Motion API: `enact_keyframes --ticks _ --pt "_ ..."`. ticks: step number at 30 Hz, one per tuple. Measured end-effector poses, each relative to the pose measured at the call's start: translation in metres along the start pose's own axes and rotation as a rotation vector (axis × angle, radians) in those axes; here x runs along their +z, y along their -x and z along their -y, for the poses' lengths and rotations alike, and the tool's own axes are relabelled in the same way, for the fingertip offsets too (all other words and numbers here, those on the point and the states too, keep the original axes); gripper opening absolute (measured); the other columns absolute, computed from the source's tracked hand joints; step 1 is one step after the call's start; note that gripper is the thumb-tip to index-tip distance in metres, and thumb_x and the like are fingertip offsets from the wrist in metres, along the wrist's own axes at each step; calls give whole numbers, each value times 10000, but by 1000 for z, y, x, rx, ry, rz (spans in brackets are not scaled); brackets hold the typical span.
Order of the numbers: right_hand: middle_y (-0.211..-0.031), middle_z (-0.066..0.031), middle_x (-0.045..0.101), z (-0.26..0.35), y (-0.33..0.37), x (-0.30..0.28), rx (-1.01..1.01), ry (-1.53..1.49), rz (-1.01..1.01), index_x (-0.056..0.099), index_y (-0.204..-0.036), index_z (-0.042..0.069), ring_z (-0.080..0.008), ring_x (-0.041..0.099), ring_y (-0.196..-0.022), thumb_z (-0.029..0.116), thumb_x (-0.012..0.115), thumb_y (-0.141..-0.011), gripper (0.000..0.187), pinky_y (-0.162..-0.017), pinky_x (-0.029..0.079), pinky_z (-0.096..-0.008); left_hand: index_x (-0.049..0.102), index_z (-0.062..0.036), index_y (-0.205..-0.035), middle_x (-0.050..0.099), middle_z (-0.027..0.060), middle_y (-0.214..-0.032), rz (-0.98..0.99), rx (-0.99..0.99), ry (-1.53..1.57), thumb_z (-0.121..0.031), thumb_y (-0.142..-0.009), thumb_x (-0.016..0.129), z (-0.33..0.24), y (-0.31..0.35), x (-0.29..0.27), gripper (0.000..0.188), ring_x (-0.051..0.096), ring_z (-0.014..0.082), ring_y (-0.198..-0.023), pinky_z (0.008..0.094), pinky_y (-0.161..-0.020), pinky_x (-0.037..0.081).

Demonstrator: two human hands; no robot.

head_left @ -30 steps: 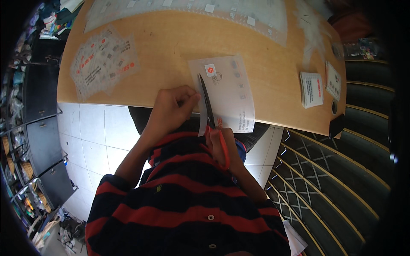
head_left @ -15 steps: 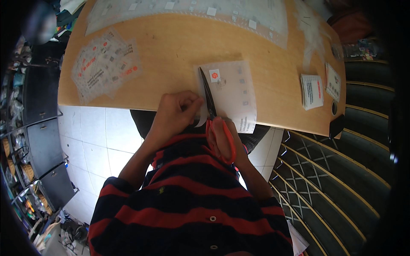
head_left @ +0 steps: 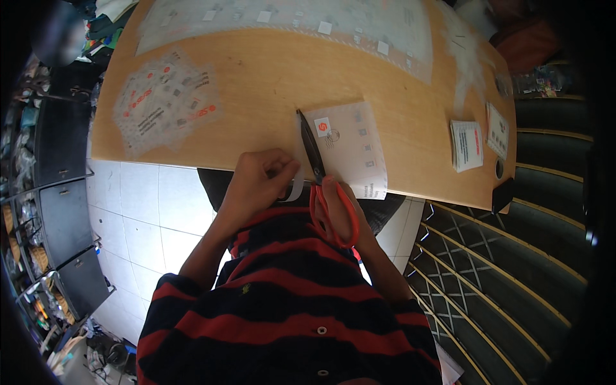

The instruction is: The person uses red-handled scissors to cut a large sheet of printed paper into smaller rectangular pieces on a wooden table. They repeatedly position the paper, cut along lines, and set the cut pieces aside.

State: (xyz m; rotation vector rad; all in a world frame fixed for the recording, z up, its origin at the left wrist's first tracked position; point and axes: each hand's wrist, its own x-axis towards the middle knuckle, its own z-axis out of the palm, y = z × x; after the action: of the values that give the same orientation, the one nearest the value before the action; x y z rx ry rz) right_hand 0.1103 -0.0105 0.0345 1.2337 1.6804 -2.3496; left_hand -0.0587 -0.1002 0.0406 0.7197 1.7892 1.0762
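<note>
Red-handled scissors (head_left: 310, 142) with dark blades are gripped in my right hand (head_left: 340, 208), its fingers through the handle loops. The blades look closed and point away from me along the left edge of a translucent printed sheet (head_left: 351, 151). That sheet lies at the table's near edge, its lower end under or beside my right hand. My left hand (head_left: 264, 178) is closed, thumb and fingertips pinching a narrow pale strip (head_left: 298, 186) that curls down beside the sheet. Whether the strip is fully separate from the sheet I cannot tell.
On the wooden table (head_left: 256, 83) lie a spread pile of printed translucent sheets (head_left: 167, 106) at left and a large printed sheet (head_left: 282, 29) at the back. A small card stack (head_left: 467, 146) and pale scraps (head_left: 463, 54) sit at right. Dark shelving (head_left: 552, 173) stands to the right.
The strip in my left hand now hangs farther from the sheet, and that hand has shifted slightly left and down. The sheet has turned a little; the scissor blades look more closed.
</note>
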Motion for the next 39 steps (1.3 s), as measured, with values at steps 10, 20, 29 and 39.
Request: enact_keyframes --ticks 10,20,29,39 --pt "-453 7 384 -11 -5 2 -108 -123 -42 449 -654 76 -100 391 -358 481 315 -1060 589 -341 296 -256 688 9 -886 594 14 -618 -126 173 143 -52 -922 630 -27 5 -22 91 521 46 -495 210 -455 388" --pt "-489 17 399 -17 -8 -5 -186 -267 145 484 -733 92 -80 417 -408 536 349 -1042 557 -368 306 -237 678 16 -952 645 58 -713 252 680 -27 -171 -942 631 -195 -183 109 194 496 69 -495 228 -448 374" --pt "-459 -6 425 -25 -5 -12 -276 -222 203 462 -666 46 -111 422 -321 626 313 -1013 692 -310 333 -238 646 98 -1027 717 171 -782 265 323 -23 -48 -878 630 -212 -334 245 209 660 184 -514 292 -421 498" --pt "-474 -21 427 -30 -13 -21 -127 -390 171 480 -674 67 -119 409 -355 624 288 -1019 683 -339 336 -247 641 8 -1155 695 63 -917 232 682 -55 -115 -950 620 -181 -159 114 240 620 103 -723 228 -601 465"
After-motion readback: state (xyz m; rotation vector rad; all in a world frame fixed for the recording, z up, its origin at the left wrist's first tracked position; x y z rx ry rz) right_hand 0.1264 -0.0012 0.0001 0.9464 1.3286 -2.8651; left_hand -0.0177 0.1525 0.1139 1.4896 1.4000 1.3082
